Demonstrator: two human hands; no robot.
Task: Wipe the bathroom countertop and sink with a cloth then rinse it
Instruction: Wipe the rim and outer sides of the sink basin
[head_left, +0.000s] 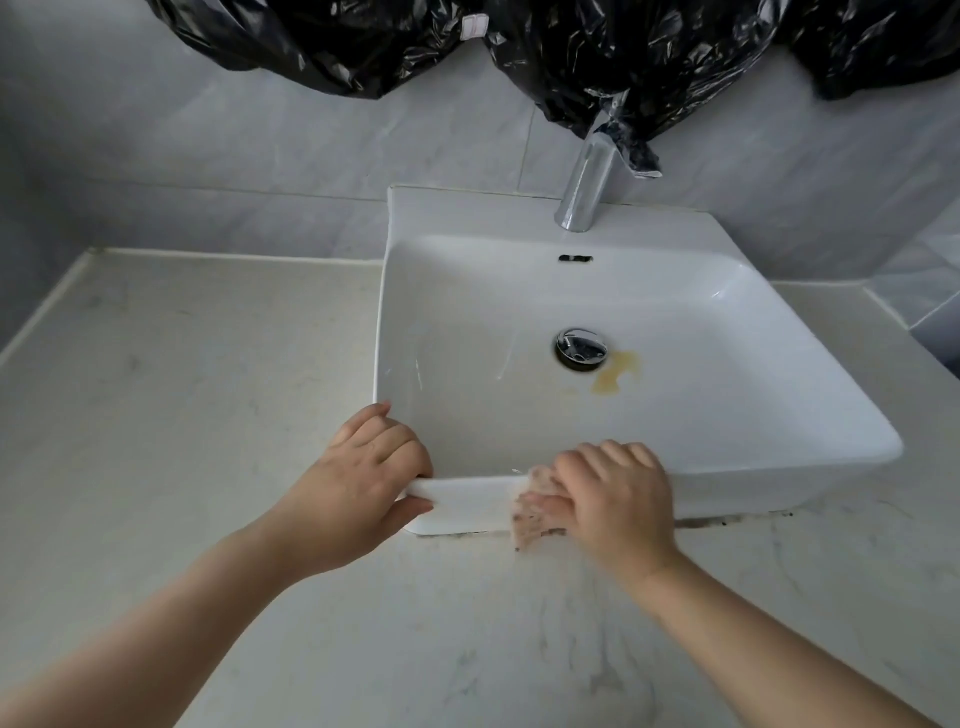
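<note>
Countertop (182, 389): left grip (358, 483) clasps sink (467, 501) corner; right grip (613, 499) curled over cloth (532, 527) at rim.

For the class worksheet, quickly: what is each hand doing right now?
Left hand: closed, gripping the front corner of the sink.
Right hand: closed over the cloth, pressing it on the sink's front rim.

Pale marble countertop (182, 415) under white sink (779, 415).
</note>
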